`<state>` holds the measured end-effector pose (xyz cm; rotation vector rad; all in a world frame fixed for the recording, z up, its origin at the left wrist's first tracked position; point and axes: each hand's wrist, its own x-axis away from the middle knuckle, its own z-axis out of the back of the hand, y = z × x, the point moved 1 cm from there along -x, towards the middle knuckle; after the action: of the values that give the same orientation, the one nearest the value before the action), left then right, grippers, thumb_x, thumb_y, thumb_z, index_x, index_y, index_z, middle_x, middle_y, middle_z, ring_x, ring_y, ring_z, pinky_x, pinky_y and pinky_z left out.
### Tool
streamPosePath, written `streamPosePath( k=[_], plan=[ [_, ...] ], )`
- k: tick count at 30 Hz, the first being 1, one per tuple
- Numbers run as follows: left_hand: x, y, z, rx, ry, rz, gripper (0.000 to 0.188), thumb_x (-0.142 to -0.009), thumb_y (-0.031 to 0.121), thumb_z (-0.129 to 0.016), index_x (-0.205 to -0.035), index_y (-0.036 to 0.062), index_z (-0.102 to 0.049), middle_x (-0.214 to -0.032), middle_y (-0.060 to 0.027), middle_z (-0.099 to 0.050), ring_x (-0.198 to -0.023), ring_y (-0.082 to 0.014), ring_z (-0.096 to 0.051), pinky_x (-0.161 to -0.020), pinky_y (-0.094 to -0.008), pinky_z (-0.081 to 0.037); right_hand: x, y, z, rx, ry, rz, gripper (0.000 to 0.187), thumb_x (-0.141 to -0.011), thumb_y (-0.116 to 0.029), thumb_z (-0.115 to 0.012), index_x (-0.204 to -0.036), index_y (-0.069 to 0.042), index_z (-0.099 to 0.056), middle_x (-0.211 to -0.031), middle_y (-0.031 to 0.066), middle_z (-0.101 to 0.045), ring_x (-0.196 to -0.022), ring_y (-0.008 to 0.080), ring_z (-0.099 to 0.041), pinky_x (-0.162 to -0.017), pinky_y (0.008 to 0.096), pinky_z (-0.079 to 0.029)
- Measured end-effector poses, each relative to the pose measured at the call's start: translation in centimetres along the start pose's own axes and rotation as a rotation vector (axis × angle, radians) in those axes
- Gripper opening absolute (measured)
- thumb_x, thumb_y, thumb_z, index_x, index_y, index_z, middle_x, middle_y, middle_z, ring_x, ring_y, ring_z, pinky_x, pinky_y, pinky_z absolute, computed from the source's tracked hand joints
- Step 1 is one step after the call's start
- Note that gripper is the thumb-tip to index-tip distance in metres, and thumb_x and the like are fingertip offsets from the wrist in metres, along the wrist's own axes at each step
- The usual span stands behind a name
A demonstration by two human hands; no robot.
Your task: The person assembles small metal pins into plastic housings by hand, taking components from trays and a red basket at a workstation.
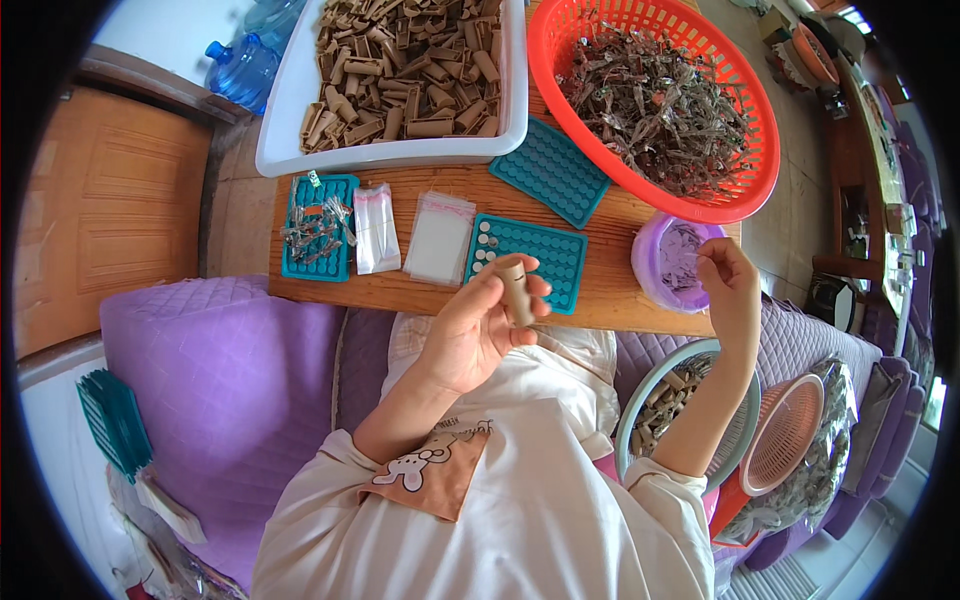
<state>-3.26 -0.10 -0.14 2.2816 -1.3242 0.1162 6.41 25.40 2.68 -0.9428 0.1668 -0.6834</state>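
Note:
My left hand is closed around a tan plastic cylinder with a dark slot near its top, held upright above my lap by the table's front edge. At the right end of the table, my right hand is over the rim of a purple bowl with its thumb and fingertips pinched together. Thin, small metal pieces lie in that bowl. Whatever is between the right fingertips is too small to make out. Nearest the left hand is a teal tray of round pockets, several holding white discs.
On the wooden table stand a white tub of tan plastic parts and a red basket of metal strips. Clear plastic bags and another teal tray lie left. A grey-green basin of tan parts sits beside my right arm.

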Motion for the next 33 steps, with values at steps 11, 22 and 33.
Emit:
streamPosePath(
  k=[11,22,33],
  plan=[
    [0.4,-0.8,-0.8,0.511,-0.088,0.303,0.033,-0.086,0.026,-0.046,-0.112,0.0047,-0.042,-0.108,-0.0133,-0.052,-0.099,-0.0255,-0.053,-0.054,-0.0265,-0.056,3.7,-7.3,-4.5,-0.274,-0.081,0.407,0.010,-0.068,0.008,-0.052,-0.075,0.002,-0.057,-0.072,0.0057,-0.056,-0.063,0.0119,-0.053,-0.059,0.0218,-0.042],
    [1.0,-1.5,-0.7,0.247,0.032,0.329,0.039,-0.084,0.032,-0.048,-0.108,0.0019,-0.043,-0.098,-0.0147,-0.057,-0.086,-0.0199,-0.059,-0.045,-0.0144,-0.051,3.2,-8.3,-7.3,-0.266,-0.269,0.386,0.012,-0.066,0.007,-0.051,-0.075,0.002,-0.058,-0.071,0.0094,-0.056,-0.063,0.0181,-0.057,-0.055,0.0257,-0.045],
    [1.1,-1.3,-1.4,0.213,0.043,0.385,0.043,-0.084,0.032,-0.048,-0.114,0.0013,-0.044,-0.101,-0.0120,-0.057,-0.088,-0.0212,-0.059,-0.045,-0.0161,-0.051,3.2,-8.9,-6.1,-0.205,-0.337,0.274,0.010,-0.066,0.007,-0.052,-0.074,0.002,-0.052,-0.070,0.0093,-0.057,-0.068,0.0169,-0.061,-0.062,0.0265,-0.051]
  ],
)
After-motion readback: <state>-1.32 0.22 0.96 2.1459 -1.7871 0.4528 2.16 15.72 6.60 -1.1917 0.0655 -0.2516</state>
